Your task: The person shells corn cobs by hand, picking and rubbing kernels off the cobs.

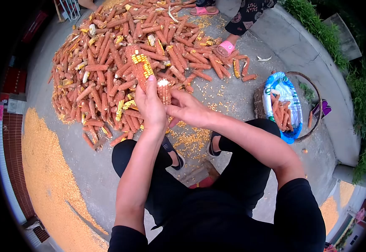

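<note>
My left hand (151, 104) is closed around a reddish corn cob (136, 63), which points up and away with a patch of yellow kernels left on it. Held in my right hand (188, 110) is a bare corncob (164, 93), its white broken end facing up. The two hands meet above my knees, and the cobs are side by side, close together. Behind them spreads a large heap of corncobs (103, 67), mostly stripped, a few with yellow kernels. Loose kernels (189, 140) lie on the ground between my feet.
A basket (290, 130) lined with blue and white plastic holds several cobs on the right. Dried corn kernels (48, 176) cover the ground at left. Another person's feet in pink sandals (226, 48) are beside the heap. A low concrete wall (313, 54) edges the right side.
</note>
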The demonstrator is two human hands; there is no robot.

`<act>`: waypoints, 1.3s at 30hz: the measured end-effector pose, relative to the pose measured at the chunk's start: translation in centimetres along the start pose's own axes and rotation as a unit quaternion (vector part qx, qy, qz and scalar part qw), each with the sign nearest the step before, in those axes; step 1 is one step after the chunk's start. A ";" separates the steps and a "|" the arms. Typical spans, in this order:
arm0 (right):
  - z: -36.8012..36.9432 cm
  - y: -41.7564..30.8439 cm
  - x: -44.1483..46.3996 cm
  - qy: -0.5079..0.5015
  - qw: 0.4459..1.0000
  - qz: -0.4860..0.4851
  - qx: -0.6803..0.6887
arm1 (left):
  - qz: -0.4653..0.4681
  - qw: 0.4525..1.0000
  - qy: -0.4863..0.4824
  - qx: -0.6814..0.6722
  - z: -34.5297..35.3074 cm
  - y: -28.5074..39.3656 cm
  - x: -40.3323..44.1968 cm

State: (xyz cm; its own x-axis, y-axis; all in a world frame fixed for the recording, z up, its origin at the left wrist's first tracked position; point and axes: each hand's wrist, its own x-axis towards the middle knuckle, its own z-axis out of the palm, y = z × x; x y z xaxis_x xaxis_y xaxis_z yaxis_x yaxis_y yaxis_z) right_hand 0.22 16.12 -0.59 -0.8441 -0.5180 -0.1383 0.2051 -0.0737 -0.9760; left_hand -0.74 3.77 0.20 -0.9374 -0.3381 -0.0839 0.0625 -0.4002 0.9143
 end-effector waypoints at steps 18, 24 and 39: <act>-16.0 -3.9 -11.1 0.091 0.905 -0.095 0.405 | -0.068 0.958 -0.278 0.011 -0.9 2.3 -1.6; -21.2 -0.7 -16.6 0.194 0.911 -0.051 0.360 | -0.133 0.937 -0.322 -0.030 -1.0 2.9 -1.9; -20.8 0.8 -13.2 0.316 0.906 0.084 -0.270 | -0.198 0.902 -0.383 -0.023 -0.6 3.4 -1.8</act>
State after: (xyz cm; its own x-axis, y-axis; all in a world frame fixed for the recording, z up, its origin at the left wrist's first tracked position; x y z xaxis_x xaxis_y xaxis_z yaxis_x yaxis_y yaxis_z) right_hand 1.26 40.63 -3.01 -0.9737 0.1194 -0.1941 0.2277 0.4775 -0.8486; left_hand 1.38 2.52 3.22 -0.8500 0.5197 -0.0865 -0.3318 -0.4006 0.8540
